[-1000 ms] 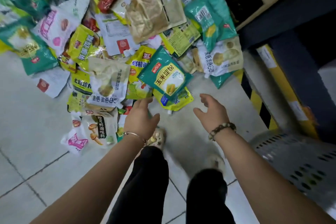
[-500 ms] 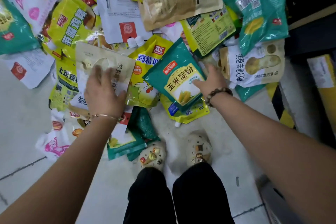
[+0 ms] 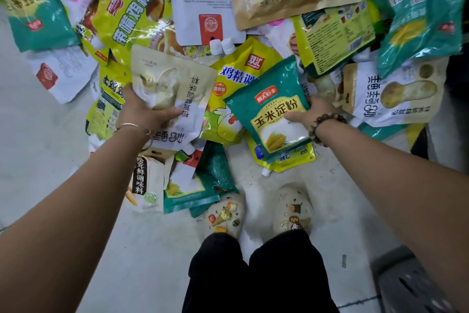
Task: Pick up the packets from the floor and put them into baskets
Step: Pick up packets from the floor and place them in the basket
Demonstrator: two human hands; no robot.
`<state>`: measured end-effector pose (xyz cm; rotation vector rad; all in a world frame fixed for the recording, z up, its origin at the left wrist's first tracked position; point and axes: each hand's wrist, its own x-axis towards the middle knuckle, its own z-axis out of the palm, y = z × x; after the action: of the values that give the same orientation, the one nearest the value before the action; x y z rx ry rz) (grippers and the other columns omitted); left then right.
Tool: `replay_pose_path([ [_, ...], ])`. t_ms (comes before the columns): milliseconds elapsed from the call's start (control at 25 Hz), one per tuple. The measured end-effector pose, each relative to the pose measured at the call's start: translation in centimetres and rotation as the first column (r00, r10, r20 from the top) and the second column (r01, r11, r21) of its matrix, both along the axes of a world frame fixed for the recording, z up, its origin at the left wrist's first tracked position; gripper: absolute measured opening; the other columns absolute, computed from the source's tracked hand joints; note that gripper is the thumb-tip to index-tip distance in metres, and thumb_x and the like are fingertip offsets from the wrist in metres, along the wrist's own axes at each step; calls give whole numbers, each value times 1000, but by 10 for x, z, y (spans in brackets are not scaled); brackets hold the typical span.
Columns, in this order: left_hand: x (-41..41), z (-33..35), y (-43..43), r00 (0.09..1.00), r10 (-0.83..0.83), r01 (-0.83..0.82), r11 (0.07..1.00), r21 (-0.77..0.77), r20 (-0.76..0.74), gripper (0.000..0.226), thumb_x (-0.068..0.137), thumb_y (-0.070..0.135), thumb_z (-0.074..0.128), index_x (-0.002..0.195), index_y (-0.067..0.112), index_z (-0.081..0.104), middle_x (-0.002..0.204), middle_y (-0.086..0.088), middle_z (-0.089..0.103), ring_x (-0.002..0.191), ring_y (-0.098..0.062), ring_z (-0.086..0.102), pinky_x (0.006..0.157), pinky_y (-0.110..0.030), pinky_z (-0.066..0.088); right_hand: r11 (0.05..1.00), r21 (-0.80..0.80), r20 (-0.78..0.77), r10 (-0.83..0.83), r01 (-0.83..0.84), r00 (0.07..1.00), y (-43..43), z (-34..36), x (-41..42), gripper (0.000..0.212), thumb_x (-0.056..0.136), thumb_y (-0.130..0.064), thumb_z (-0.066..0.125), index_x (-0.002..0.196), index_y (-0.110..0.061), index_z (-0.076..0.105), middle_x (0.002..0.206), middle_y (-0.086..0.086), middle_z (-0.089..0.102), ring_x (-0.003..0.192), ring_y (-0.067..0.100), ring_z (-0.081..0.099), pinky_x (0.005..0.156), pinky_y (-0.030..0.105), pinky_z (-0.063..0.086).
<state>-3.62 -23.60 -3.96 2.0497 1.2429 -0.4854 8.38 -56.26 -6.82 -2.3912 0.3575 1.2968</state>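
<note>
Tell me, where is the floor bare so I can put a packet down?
Bare floor lies left of the left arm, below the packets. Another patch sits between the shoes and the right arm. The top is crowded with overlapping packets.

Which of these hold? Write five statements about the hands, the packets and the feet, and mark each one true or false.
1. The left hand grips a beige-and-white seasoning packet. True.
2. The right hand holds nothing. False: its fingers and thumb pinch a teal corn starch packet.
3. A beaded bracelet sits on the right wrist. True.
4. The person stands barefoot. False: they wear pale clogs with charms on them.
5. The teal corn starch packet overlaps the yellow chicken-essence pouch. True.
</note>
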Motion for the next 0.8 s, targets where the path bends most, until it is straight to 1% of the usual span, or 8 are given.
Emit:
replay_pose_path([
  [80, -7, 2, -3, 1000, 7, -8, 999, -51, -24, 84, 58, 36, 87, 124, 2, 47, 118, -13, 61, 104, -28, 60, 84, -37, 53, 999, 20, -56, 34, -33, 998, -4, 3, -10, 55, 76, -48, 70, 117, -12, 61, 119, 10, 62, 109, 30, 56, 94, 43, 46],
  [120, -13, 4, -7, 1000, 13, -14, 997, -71, -23, 74, 60, 35, 86, 118, 1, 53, 112, -13, 64, 98, -27, 62, 78, -33, 54, 999, 33, -45, 26, -25, 999, -6, 5, -17, 50, 78, -46, 69, 113, -12, 64, 115, 11, 64, 106, 30, 57, 93, 41, 47],
  [160, -18, 7, -14, 1000, 23, -25, 997, -76, -16, 70, 63, 36, 84, 115, 0, 55, 109, -14, 65, 96, -28, 63, 77, -33, 53, 998, 62, -20, -1, 2, 1000, -7, 9, -25, 44, 80, -43, 68, 110, -11, 66, 111, 11, 66, 103, 29, 59, 90, 39, 48],
  [320, -33, 25, -40, 999, 50, -50, 997, 53, 3, 72, 67, 40, 81, 116, 0, 46, 114, -17, 60, 102, -32, 58, 83, -38, 46, 949, 227, 55, -236, 218, 970, -12, 32, -57, 27, 88, -30, 61, 106, -10, 66, 103, 11, 67, 97, 28, 61, 82, 33, 47],
  [440, -37, 49, -50, 997, 65, -69, 994, 90, 41, 65, 68, 37, 81, 111, 6, 44, 104, -12, 57, 98, -31, 57, 77, -35, 41, 881, 282, 80, -416, 380, 906, -19, 61, -69, 17, 90, -23, 59, 102, -12, 63, 93, 7, 63, 92, 26, 60, 78, 30, 45],
  [520, -39, 65, -53, 996, 78, -81, 993, 83, 39, 59, 68, 37, 81, 108, 7, 47, 96, -8, 56, 94, -29, 58, 74, -33, 39, 839, 300, 76, -496, 455, 865, -24, 81, -76, 19, 90, -21, 58, 104, -10, 63, 94, 6, 63, 88, 23, 59, 76, 28, 43],
  [600, -39, 85, -59, 996, 69, -71, 996, 48, 51, 56, 68, 34, 81, 107, 6, 50, 99, -11, 59, 93, -29, 59, 74, -33, 41, 811, 298, 83, -548, 504, 832, -32, 104, -83, 21, 90, -19, 58, 106, -7, 62, 96, 6, 63, 86, 20, 58, 75, 26, 42],
  [800, -35, 156, -90, 992, -40, 40, 999, -1, 118, 49, 67, 32, 81, 100, 8, 54, 96, -9, 61, 85, -25, 58, 70, -31, 39, 712, 317, 130, -687, 626, 715, -59, 182, -111, 26, 88, -10, 60, 113, -7, 53, 101, 2, 60, 88, 18, 56, 77, 26, 41],
])
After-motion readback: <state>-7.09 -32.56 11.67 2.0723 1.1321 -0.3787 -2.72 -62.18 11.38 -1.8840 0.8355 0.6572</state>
